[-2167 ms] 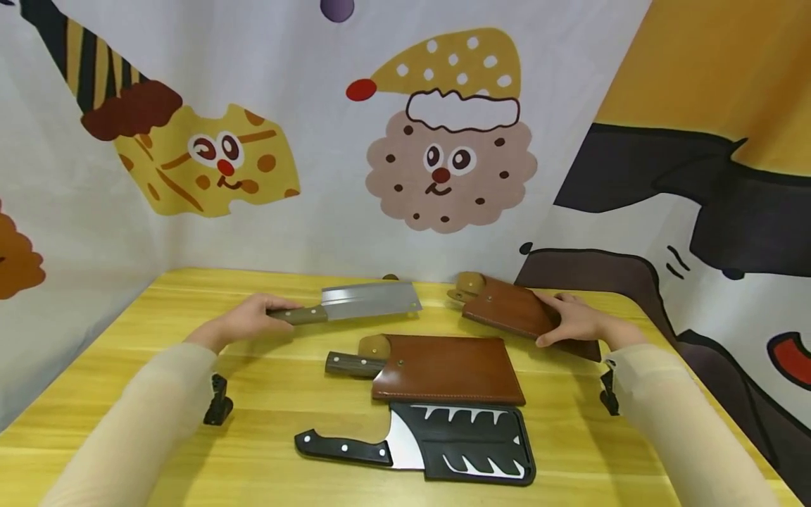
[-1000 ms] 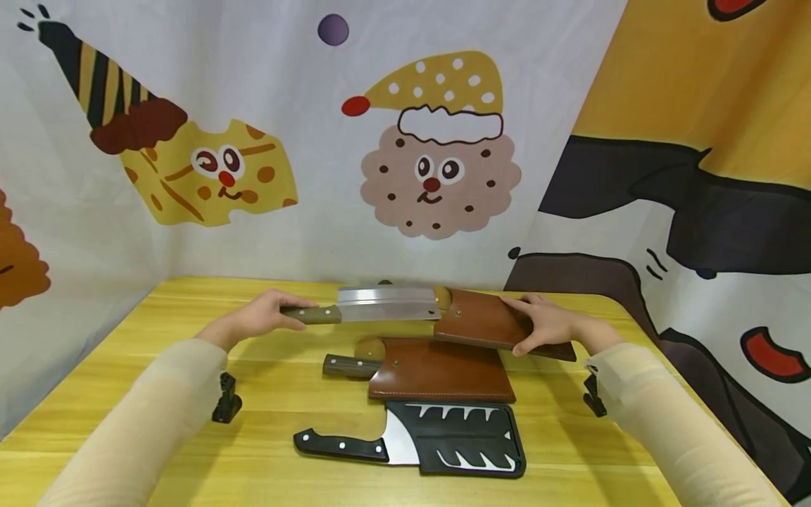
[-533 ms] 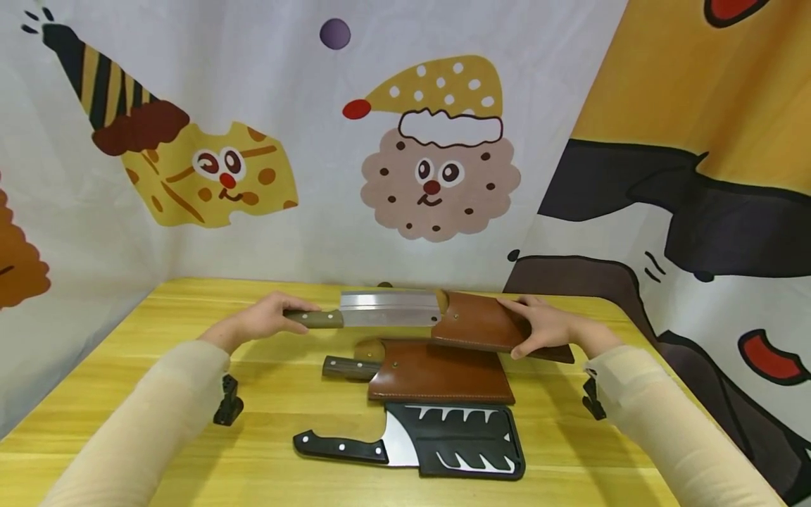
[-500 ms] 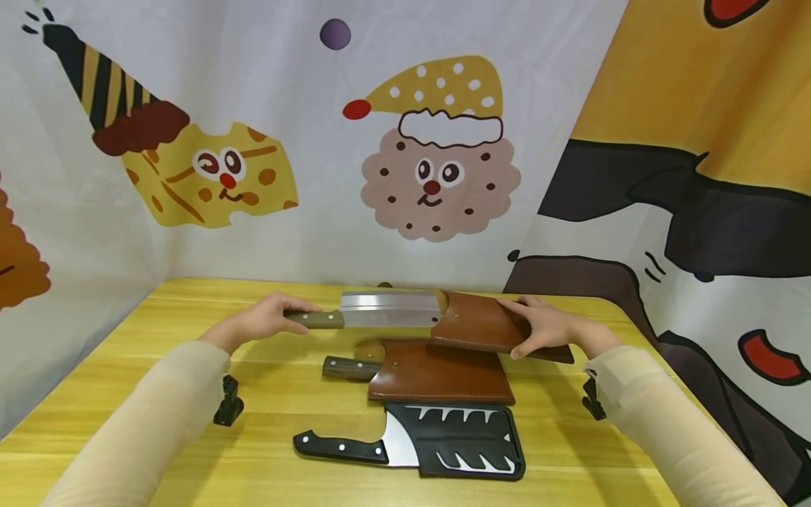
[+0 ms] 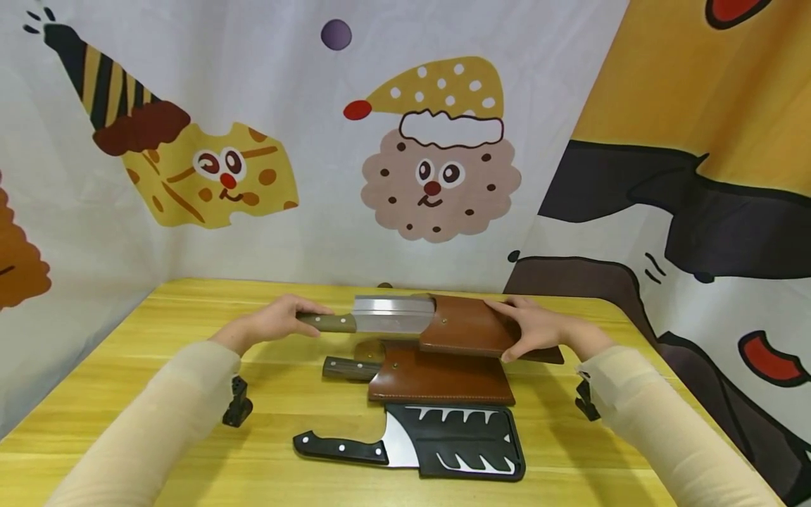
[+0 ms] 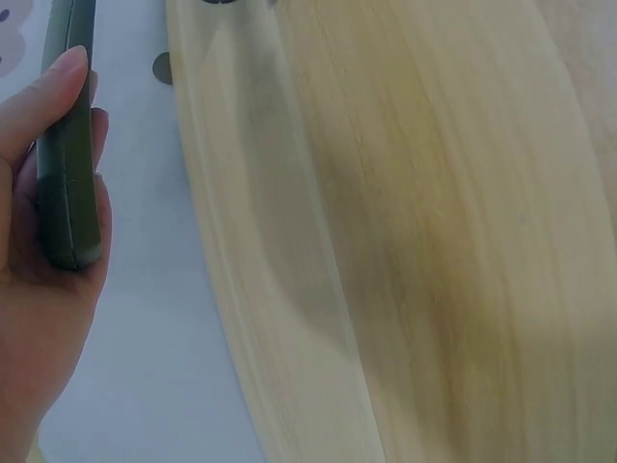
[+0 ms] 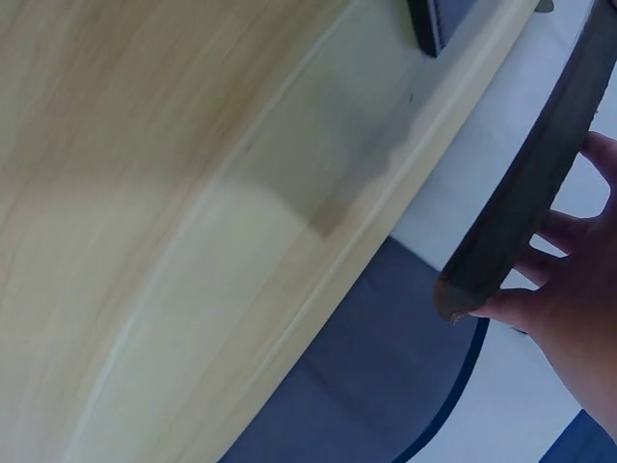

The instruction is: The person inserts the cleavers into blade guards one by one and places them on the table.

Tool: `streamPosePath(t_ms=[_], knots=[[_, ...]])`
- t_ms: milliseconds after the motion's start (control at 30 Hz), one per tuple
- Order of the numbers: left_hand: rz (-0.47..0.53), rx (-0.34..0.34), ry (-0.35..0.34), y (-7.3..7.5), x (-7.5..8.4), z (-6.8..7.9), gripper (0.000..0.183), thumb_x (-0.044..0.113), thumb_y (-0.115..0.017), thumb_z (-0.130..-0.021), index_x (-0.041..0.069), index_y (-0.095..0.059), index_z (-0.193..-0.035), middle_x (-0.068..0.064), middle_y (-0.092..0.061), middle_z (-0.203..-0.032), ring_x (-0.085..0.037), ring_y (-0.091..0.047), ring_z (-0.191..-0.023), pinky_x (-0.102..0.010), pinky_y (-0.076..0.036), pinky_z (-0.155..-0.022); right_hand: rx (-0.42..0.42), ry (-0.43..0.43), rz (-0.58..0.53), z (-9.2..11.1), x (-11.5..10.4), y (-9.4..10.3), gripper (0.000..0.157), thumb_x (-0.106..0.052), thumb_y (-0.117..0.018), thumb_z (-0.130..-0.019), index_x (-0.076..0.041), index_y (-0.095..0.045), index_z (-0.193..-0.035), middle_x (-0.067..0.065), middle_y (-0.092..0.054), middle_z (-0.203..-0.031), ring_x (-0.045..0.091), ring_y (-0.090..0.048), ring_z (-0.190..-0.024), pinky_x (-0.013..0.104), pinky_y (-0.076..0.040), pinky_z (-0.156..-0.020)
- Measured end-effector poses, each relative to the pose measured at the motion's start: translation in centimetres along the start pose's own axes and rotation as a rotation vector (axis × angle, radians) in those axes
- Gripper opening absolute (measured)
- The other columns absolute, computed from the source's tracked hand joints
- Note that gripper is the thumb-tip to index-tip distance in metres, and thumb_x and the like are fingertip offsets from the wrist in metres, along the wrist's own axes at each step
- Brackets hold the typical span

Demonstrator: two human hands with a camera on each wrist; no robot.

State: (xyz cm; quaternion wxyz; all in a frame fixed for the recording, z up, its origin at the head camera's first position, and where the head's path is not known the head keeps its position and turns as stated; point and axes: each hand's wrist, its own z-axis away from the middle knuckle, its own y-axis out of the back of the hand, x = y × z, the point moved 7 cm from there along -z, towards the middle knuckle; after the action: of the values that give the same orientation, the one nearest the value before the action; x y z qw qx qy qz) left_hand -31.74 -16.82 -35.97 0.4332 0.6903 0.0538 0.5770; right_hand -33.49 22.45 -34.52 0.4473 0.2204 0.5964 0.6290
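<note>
In the head view my left hand [image 5: 275, 322] grips the olive handle of a cleaver [image 5: 389, 313], its steel blade pointing right. The far part of that blade is hidden inside a brown leather sheath [image 5: 465, 324]. My right hand [image 5: 537, 329] holds the sheath near its closed end, thumb and fingers across its width. Both are raised above the table. In the left wrist view, the thumb and fingers of the left hand [image 6: 43, 318] wrap the cleaver handle [image 6: 69, 193]. The right wrist view shows the right hand [image 7: 578, 289] holding the sheath [image 7: 530, 183] by its edges.
Just nearer, a second cleaver in a brown leather sheath [image 5: 443, 380] lies on the yellow wooden table [image 5: 241, 458], partly behind the raised sheath. Closest to me lies a black-handled cleaver in a black sheath [image 5: 472, 443]. A cartoon-printed cloth [image 5: 304, 253] hangs behind the table.
The bare cleaver and the sheath have come together. The blade tip, first outside the sheath, is now inside it. My left hand has moved right, my right hand left.
</note>
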Motion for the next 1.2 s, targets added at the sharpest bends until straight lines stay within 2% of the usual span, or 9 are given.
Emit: streamPosePath(t_ms=[300,767,1200], knots=[[0.005,-0.011,-0.035,-0.9,1.1,-1.0,0.041,0.005,-0.066,-0.085,0.002,-0.059,-0.125,-0.02,-0.061,-0.121,-0.014,-0.059,-0.085,-0.03,-0.049,-0.075,0.01,0.041,0.028,-0.4,-1.7,0.1,0.107,-0.05,-0.078,-0.065,-0.011,-0.024,-0.149,0.028,-0.028,-0.142,0.044,-0.031,-0.127,0.062,-0.034,-0.096],[0.024,-0.023,-0.099,-2.1,2.6,-2.0,0.041,0.004,-0.067,-0.084,0.001,-0.06,-0.124,-0.019,-0.063,-0.118,-0.013,-0.061,-0.089,-0.027,-0.051,-0.077,0.014,0.05,0.036,-1.2,-2.5,0.2,0.108,-0.052,-0.077,-0.065,-0.012,-0.023,-0.15,0.026,-0.028,-0.144,0.042,-0.032,-0.127,0.061,-0.035,-0.096],[0.041,-0.023,-0.112,-2.8,3.0,-2.6,0.041,0.002,-0.067,-0.083,-0.001,-0.06,-0.123,-0.021,-0.063,-0.118,-0.013,-0.061,-0.087,-0.026,-0.051,-0.075,0.009,0.072,0.067,-1.9,-3.5,0.0,0.109,-0.054,-0.077,-0.064,-0.013,-0.023,-0.15,0.024,-0.031,-0.142,0.039,-0.033,-0.126,0.058,-0.035,-0.098]])
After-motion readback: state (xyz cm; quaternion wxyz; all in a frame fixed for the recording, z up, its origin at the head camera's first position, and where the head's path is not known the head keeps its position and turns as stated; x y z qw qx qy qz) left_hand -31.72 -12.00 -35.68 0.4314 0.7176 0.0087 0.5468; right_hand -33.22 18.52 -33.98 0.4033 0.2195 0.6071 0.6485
